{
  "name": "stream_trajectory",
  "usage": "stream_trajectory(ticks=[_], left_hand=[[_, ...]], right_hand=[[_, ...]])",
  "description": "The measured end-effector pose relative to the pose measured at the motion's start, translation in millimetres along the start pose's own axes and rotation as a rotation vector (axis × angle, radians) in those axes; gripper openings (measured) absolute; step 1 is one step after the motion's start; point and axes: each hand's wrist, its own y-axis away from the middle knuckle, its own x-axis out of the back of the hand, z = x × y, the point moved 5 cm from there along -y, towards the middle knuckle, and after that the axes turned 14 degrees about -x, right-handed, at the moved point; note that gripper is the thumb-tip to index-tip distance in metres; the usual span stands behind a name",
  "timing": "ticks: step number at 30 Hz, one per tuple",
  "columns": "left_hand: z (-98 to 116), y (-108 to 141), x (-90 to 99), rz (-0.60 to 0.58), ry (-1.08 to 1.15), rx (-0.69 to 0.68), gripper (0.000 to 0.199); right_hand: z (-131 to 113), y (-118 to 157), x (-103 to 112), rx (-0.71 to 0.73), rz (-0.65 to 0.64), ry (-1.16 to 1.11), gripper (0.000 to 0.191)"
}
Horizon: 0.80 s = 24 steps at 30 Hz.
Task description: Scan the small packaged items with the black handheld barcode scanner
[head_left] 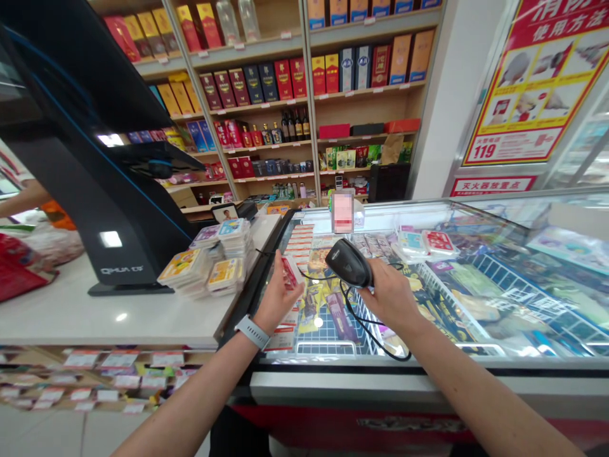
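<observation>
My right hand (387, 295) grips a black handheld barcode scanner (349, 263) above the glass top of a chest freezer (495, 304). Its black cable (366, 324) loops down beneath my hand. My left hand (280, 293) pinches a small red-and-white packet (289, 273) upright between thumb and fingers, a short way left of the scanner's head. A white smartwatch (250, 331) sits on my left wrist. Stacks of yellow and blue packets (204, 263) stand on the white counter (95, 311) just left of my left hand.
A black checkout terminal (114, 209) stands on the counter's left. Another person's bare arm (21, 198) reaches in at the far left, near a red bag (19, 270). Wooden shelves of boxed liquor and bottles (266, 95) rise behind the freezer.
</observation>
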Motion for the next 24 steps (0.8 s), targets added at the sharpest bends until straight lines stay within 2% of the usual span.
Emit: stream_trajectory(ticks=[2,5,8,11,14,17,24], left_hand=[[-6,-2,2.1,0.078,0.25,0.129,0.091],[-9,-5,5.1,0.187,0.541,0.294,0.068],[-10,-6,9.2,0.3,0.739,0.434,0.043],[-12,-6,13.2,0.381,0.847,0.515,0.032],[-13,-6,15.6,0.402,0.887,0.53,0.027],[-14,-5,14.5,0.371,0.879,0.538,0.022],[-7,-8,11.9,0.282,0.841,0.387,0.025]], right_hand=[[0,0,0,-0.007,-0.006,-0.003,0.024],[-1,-1,1,-0.014,-0.011,0.003,0.021],[-1,-1,1,-0.02,-0.011,0.0,0.021],[-1,-1,1,-0.024,-0.019,0.0,0.022],[0,0,0,-0.025,-0.028,0.008,0.024],[1,0,-1,-0.028,-0.035,0.008,0.025],[2,0,-1,-0.025,-0.026,-0.004,0.025]])
